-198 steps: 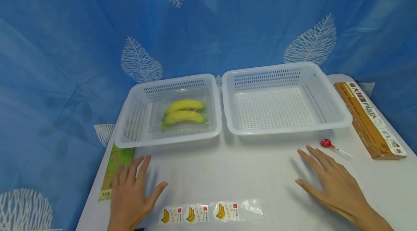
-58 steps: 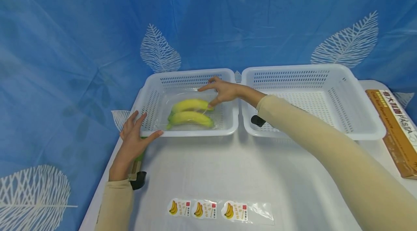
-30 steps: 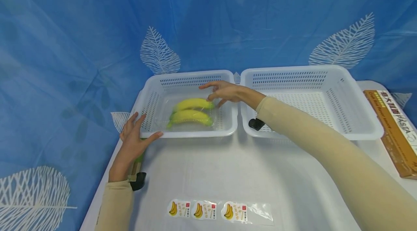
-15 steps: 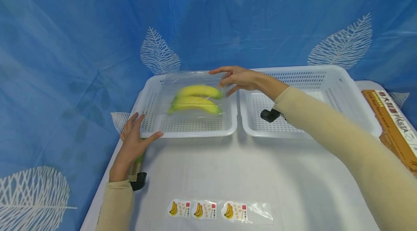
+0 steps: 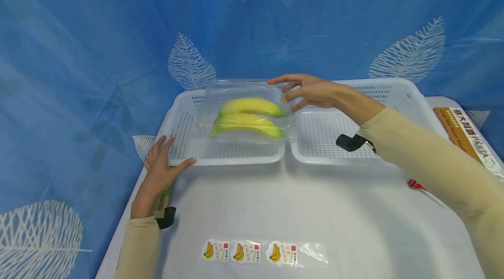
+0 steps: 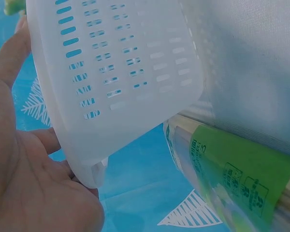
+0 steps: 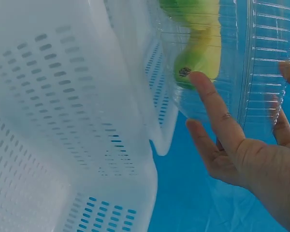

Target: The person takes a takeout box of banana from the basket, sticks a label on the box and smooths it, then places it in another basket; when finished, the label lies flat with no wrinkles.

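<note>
My right hand (image 5: 313,92) grips the right end of a clear plastic food box (image 5: 214,91) with two yellow-green bananas (image 5: 248,106) inside. The box hangs above the left white basket (image 5: 236,159), its right end at the gap between the baskets. In the right wrist view, fingers and thumb of the right hand (image 7: 253,159) lie on opposite sides of the box, near a banana tip (image 7: 195,72). My left hand (image 5: 157,178) touches the left basket's front left corner, fingers spread, thumb along the front rim. Its fingertips are partly hidden behind that rim in the left wrist view.
The right white basket (image 5: 334,139) stands beside the left one. A pasta box (image 5: 464,132) and a red lollipop (image 5: 416,184) lie at the right. A strip of banana stickers (image 5: 247,251) lies in front. A green packet (image 6: 237,169) lies by the left basket.
My right hand has taken hold of the clear box, lifted it off the left basket's floor and carried it rightward. The left hand has stayed at the basket corner. The lollipop shows again beside the sleeve.
</note>
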Demonstrator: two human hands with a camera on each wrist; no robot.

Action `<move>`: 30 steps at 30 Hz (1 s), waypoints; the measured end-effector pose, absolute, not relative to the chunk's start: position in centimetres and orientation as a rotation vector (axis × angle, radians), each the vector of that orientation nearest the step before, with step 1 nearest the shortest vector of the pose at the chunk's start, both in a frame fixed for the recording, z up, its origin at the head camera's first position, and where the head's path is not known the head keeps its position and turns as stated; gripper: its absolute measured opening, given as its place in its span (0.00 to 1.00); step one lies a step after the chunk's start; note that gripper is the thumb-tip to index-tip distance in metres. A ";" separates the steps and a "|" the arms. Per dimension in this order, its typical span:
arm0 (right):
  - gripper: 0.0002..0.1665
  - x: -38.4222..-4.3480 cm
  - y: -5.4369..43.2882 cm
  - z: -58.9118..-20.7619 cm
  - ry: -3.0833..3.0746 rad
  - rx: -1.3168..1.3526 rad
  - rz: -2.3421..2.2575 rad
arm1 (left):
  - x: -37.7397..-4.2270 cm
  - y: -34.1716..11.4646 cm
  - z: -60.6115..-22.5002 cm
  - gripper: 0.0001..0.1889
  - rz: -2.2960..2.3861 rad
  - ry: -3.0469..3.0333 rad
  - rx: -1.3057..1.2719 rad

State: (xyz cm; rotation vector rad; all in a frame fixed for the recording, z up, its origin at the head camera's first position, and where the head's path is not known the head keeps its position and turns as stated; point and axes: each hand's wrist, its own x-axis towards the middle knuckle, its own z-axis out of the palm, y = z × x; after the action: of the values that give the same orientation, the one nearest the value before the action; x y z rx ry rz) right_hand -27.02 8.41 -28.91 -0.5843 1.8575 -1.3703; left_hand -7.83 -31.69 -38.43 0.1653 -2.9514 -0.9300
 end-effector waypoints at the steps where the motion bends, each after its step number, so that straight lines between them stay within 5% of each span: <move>1: 0.39 -26.8 8.6 -28.9 1.857 -0.592 -1.368 | -7.8 -31.7 -38.5 0.50 -0.933 -2.952 0.167; 30: 0.38 -17.3 15.8 -28.6 1.953 -0.762 -1.359 | -7.9 -31.8 -38.4 0.50 -0.950 -2.973 0.190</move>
State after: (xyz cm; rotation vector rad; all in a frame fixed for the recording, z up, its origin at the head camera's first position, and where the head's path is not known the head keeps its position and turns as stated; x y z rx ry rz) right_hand -17.35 15.82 -28.64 -0.7624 1.9527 -1.3594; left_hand -7.90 -31.82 -38.37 0.1897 -2.9725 -0.9498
